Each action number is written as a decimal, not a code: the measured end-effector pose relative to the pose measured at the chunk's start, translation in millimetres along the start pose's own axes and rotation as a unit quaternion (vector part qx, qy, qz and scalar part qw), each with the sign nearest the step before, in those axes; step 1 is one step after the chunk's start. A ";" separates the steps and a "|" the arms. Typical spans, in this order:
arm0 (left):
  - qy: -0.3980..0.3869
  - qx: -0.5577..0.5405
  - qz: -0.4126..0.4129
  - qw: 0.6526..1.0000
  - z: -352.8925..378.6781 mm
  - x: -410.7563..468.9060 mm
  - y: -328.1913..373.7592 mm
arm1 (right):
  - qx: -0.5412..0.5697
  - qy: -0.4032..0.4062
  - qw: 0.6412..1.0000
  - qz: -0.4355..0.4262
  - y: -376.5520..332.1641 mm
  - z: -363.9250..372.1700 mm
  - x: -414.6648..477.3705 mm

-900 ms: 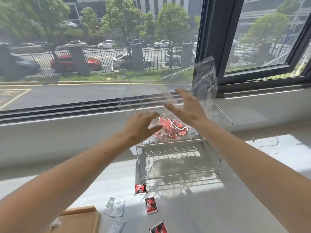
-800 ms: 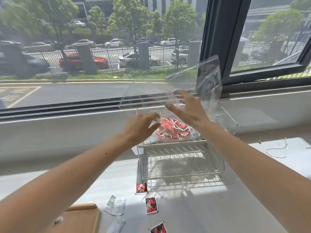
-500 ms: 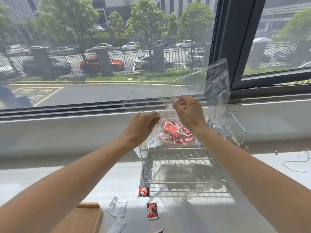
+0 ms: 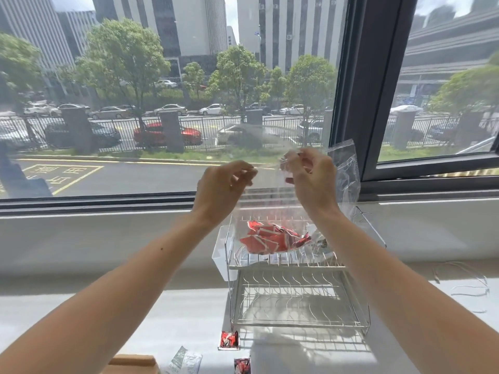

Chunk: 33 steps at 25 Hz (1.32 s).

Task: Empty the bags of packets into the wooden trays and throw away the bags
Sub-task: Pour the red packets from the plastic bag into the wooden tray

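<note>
**Hands raised and closed on bag mouth**

Since the earlier frame, both hands have been lifted and closed. The left hand (image 4: 225, 184) and right hand (image 4: 310, 176) are each pinched on the top edge of the clear bag (image 4: 270, 206), held above the wire rack (image 4: 297, 287). Red packets (image 4: 272, 238) are gathered at the bag's bottom, on the rack's upper tier.

A wide window (image 4: 167, 103) with a dark frame (image 4: 359, 90) shows a sunny street; bright light falls on the white surface (image 4: 189, 314).
</note>
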<state>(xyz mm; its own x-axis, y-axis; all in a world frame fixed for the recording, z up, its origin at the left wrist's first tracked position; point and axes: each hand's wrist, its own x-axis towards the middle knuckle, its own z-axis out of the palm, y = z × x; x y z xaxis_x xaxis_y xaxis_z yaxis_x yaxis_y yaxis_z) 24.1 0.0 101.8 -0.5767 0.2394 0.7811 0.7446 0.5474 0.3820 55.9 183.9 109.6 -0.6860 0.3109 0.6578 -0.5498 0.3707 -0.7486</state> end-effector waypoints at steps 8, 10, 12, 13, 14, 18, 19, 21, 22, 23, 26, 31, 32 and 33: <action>-0.153 -0.091 -0.071 0.981 -112.8 -28.3 -2.1 | 0.040 -0.030 0.999 0.019 -78.3 39.5 -63.1; -0.219 -0.159 -0.157 0.950 -145.8 -46.3 -5.8 | 0.058 -0.032 0.997 0.030 -97.6 55.5 -88.7; -0.262 -0.203 -0.211 0.920 -177.9 -67.1 -13.0 | 0.054 -0.037 0.997 0.032 -116.6 74.6 -115.0; -0.270 -0.226 -0.235 0.906 -193.6 -77.7 -16.4 | 0.049 -0.039 0.997 0.034 -124.9 84.5 -128.2; -0.271 -0.249 -0.262 0.892 -208.4 -87.0 -19.7 | 0.046 -0.039 0.997 0.037 -131.9 93.8 -140.8; -0.231 -0.330 -0.431 0.807 -260.5 -113.5 -37.8 | 0.006 -0.044 0.998 0.033 -154.6 137.5 -189.6; -0.240 -0.341 -0.468 0.779 -271.2 -117.4 -43.8 | -0.009 -0.047 0.999 0.024 -158.8 147.7 -200.4; -0.275 -0.334 -0.513 0.741 -290.0 -124.7 -57.8 | -0.042 -0.061 0.997 -0.001 -166.0 168.3 -221.6; -0.284 -0.319 -0.530 0.733 -298.5 -129.4 -65.8 | -0.055 -0.073 0.996 -0.011 -169.9 179.6 -233.0; -0.288 -0.297 -0.544 0.730 -304.1 -133.0 -72.9 | -0.064 -0.083 0.994 -0.021 -173.1 189.2 -243.6; -0.285 -0.231 -0.575 0.731 -318.1 -145.6 -89.2 | -0.095 -0.102 0.989 -0.047 -179.2 213.8 -272.6; -0.254 -0.194 -0.587 0.744 -333.9 -174.4 -102.6 | -0.089 -0.137 0.987 -0.009 -179.9 237.5 -310.8; -0.245 -0.187 -0.584 0.751 -335.0 -180.6 -104.0 | -0.085 -0.149 0.985 -0.005 -179.4 240.3 -318.2; -0.236 -0.178 -0.578 0.760 -335.9 -186.1 -105.0 | -0.077 -0.164 0.983 -0.001 -178.7 242.9 -324.7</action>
<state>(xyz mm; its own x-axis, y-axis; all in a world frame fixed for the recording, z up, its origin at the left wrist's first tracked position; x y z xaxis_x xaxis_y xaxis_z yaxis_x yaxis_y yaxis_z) 166.1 -371.4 82.2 -0.9087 0.0699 -0.4115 -0.3572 0.3796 0.8534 261.1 -195.8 9.5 -0.8157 0.0208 0.5781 -0.4897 0.5070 -0.7093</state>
